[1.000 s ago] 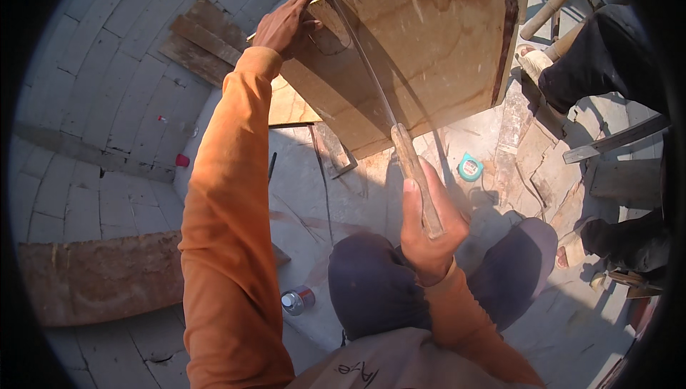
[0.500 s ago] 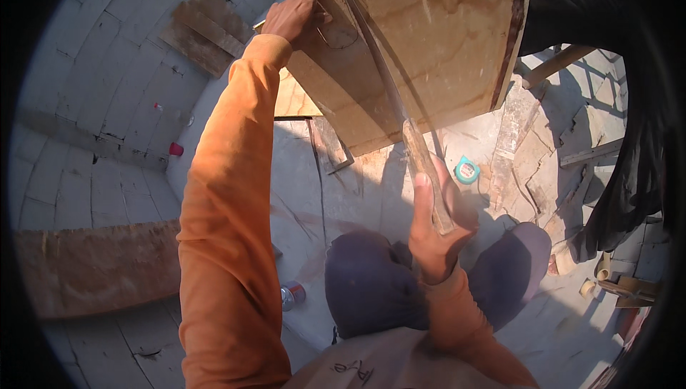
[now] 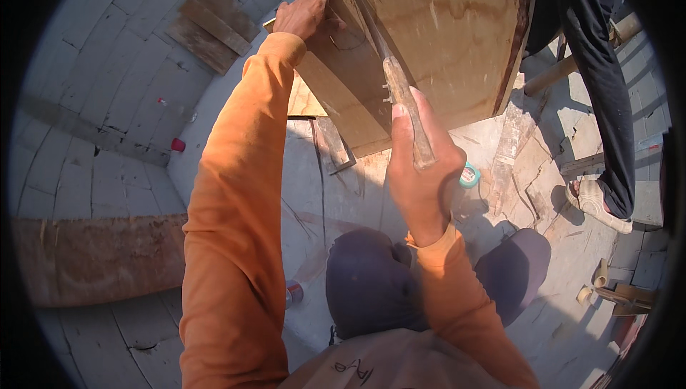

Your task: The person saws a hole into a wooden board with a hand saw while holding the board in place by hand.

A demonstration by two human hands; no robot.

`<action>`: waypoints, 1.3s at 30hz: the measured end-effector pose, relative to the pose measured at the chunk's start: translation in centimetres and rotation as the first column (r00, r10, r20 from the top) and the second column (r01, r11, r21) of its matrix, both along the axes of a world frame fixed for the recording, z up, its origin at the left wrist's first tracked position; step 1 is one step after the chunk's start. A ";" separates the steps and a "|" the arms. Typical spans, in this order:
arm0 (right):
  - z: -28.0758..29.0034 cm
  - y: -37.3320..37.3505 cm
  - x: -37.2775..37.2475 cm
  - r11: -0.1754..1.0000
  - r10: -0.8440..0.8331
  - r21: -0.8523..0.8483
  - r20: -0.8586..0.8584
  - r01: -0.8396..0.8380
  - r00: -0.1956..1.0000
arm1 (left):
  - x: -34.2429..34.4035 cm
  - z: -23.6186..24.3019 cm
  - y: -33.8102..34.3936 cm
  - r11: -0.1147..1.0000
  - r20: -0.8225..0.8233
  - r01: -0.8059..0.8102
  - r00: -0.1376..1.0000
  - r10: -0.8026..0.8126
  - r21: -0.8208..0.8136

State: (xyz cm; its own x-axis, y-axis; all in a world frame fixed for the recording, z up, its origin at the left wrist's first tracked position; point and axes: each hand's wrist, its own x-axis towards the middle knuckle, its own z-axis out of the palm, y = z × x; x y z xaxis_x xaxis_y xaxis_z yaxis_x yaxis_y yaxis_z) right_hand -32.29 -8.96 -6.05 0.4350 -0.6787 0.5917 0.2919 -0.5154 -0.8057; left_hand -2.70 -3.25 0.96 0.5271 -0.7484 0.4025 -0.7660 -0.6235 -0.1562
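Observation:
Ahead of me a plywood sheet (image 3: 450,46) stands raised and tilted, its broad face toward me. My left hand (image 3: 304,15) is closed on its upper left edge, with some fingers hidden behind or in shadow. Closed round a worn wooden handle, my right hand (image 3: 425,146) holds a handsaw (image 3: 401,89), its thumb lying along the grip. The saw's narrow dark blade, seen nearly edge-on, reaches up past the sheet's top edge, close to the right of my left hand. How deep it sits in the wood, I cannot tell.
A teal tape measure (image 3: 469,175) lies on the floor beside my right hand. At right stands another person's dark-trousered leg (image 3: 604,82) near wooden poles. Planks (image 3: 207,28) lie far left, a curved board (image 3: 100,257) near left, and a red cup (image 3: 178,145) between.
My right hand has pushed the saw forward and up, away from me. The left hand keeps its hold on the plywood. The other person's leg has come into fuller view at right.

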 end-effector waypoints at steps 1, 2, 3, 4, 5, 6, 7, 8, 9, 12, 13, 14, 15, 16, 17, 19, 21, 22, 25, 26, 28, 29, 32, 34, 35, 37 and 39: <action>-0.8 0.6 -1.8 1.000 0.009 0.008 -0.023 -0.009 1.000 | -0.3 0.1 0.0 1.000 0.007 0.001 1.000 -0.001 -0.024; -1.5 1.4 -3.4 0.999 0.034 0.019 -0.050 -0.033 0.998 | -0.4 0.4 0.6 0.999 0.020 -0.010 1.000 0.011 -0.039; -2.2 1.8 -5.2 0.999 0.040 0.017 -0.093 -0.039 0.995 | 0.0 0.0 0.4 0.998 0.015 0.007 1.000 -0.006 -0.061; -2.7 2.0 -6.9 0.999 0.054 0.014 -0.142 -0.053 0.988 | 0.6 -0.1 0.4 0.997 0.013 0.020 1.000 -0.019 -0.079; -2.9 2.2 -7.7 0.998 0.069 0.011 -0.191 -0.068 0.979 | 1.0 -0.3 0.5 0.995 0.012 0.030 0.999 -0.029 -0.097; -2.8 2.3 -7.5 0.997 0.071 0.031 -0.198 -0.066 0.978 | 0.9 -0.5 0.5 0.994 0.046 0.038 0.998 -0.033 -0.103; -2.6 2.4 -7.1 0.997 0.075 0.051 -0.205 -0.066 0.976 | 0.8 -0.8 0.4 0.993 0.081 0.044 0.996 -0.035 -0.110; -2.4 2.5 -6.4 0.995 0.080 0.071 -0.211 -0.066 0.974 | 0.7 -1.0 0.4 0.992 0.116 0.050 0.993 -0.037 -0.115; -1.8 1.8 -4.3 0.998 0.045 0.040 -0.144 -0.040 0.989 | 0.5 -1.1 0.7 0.991 0.108 0.047 0.994 -0.034 -0.123; 0.7 -2.1 3.5 0.999 0.036 -0.042 0.117 -0.032 0.992 | 0.3 -1.4 -0.3 0.990 0.074 0.058 0.996 -0.049 -0.126; 0.7 -1.9 3.2 0.999 0.038 -0.020 0.088 -0.037 0.995 | 0.3 -1.1 -0.4 0.993 0.067 0.045 0.997 -0.038 -0.108; 0.5 -1.8 2.7 0.999 0.039 0.002 0.058 -0.039 0.998 | 0.3 -1.0 -0.5 0.995 0.059 0.033 0.998 -0.028 -0.091; 0.1 -1.4 2.4 0.998 0.054 0.022 0.031 -0.055 0.998 | 0.7 -1.1 0.1 0.996 0.067 0.011 0.998 -0.004 -0.093; -0.7 -0.5 0.2 0.999 0.031 0.020 -0.075 -0.030 0.997 | 1.1 -1.2 0.4 0.995 0.074 0.002 0.997 0.006 -0.104; -1.6 0.8 -3.0 1.000 0.009 0.018 -0.174 -0.006 0.985 | 1.4 -1.0 0.6 0.994 0.086 -0.008 0.996 0.018 -0.112; -4.0 1.7 -6.3 0.991 -0.091 -0.105 -0.118 0.079 0.989 | 1.6 -0.5 0.1 0.994 0.042 0.003 0.999 0.001 -0.106; -5.8 1.7 -6.3 0.978 -0.131 -0.160 0.012 0.131 0.991 | 1.2 -0.8 -0.1 0.995 -0.004 -0.022 1.000 0.022 -0.096; -3.5 1.3 -5.3 0.992 -0.080 -0.110 -0.099 0.069 0.992 | 0.9 -0.8 0.0 0.994 -0.014 -0.050 0.999 0.049 -0.100; 1.0 -1.2 1.9 0.996 0.063 0.054 0.034 -0.065 0.997 | -0.2 -1.3 -0.2 0.992 -0.026 -0.093 0.996 0.091 -0.083; 2.1 -1.5 2.8 0.994 0.082 0.070 0.017 -0.083 0.996 | -0.4 -1.1 0.0 0.992 -0.020 -0.107 0.994 0.106 -0.067; 3.9 -1.9 3.3 0.989 0.119 0.086 -0.028 -0.117 0.992 | -0.3 -0.7 -0.1 0.993 -0.074 -0.097 0.993 0.093 -0.061; 3.1 -1.0 2.1 0.985 0.100 0.144 -0.054 -0.091 0.994 | -0.2 -0.6 -0.2 0.994 -0.103 -0.092 0.991 0.086 -0.058; -2.6 0.7 -4.8 0.996 -0.008 -0.085 -0.058 0.003 0.998 | -1.1 0.7 -0.9 0.990 -0.185 -0.142 0.972 0.143 0.017; -4.3 1.3 -6.6 0.992 -0.011 -0.122 0.037 0.015 0.999 | -0.3 -0.7 0.2 0.992 0.005 -0.057 0.998 0.058 -0.110; -4.3 1.5 -6.9 0.991 -0.009 -0.130 0.013 0.011 1.000 | 0.4 -1.1 1.0 0.987 0.106 -0.009 0.994 0.027 -0.162; -2.0 1.3 -5.2 0.995 -0.030 -0.096 -0.081 0.022 0.996 | 0.8 -1.4 0.9 0.990 0.063 -0.016 0.998 0.025 -0.142; 0.9 -0.8 0.9 0.999 0.037 0.002 0.070 -0.038 0.997 | -0.2 -1.1 -0.2 0.993 -0.016 -0.028 1.000 0.027 -0.115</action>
State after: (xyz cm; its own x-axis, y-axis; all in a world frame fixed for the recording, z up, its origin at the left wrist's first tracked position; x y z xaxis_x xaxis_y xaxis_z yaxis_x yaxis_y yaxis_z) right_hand -31.41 -9.78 -5.17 0.4175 -0.6647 0.6195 0.3668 -0.5004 -0.7842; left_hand -2.92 -3.47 -0.15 0.5533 -0.6826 0.4774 -0.7499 -0.6577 -0.0712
